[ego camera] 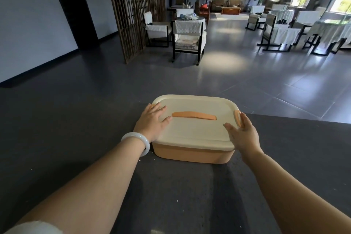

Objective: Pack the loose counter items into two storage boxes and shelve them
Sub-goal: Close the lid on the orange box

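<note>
Dark counter (76,138), lidded box (191,154) at its far edge. Your left hand (152,121) lies flat on top, right hand (243,135) open beside the clip (237,118); a shove could topple it.

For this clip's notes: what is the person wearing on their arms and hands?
Both forearms are bare. A smooth, pale white bangle circles the wrist of the left hand. Some white fabric, probably a sleeve edge, shows near the left elbow. The right hand and wrist show no ring, watch or glove.
</note>
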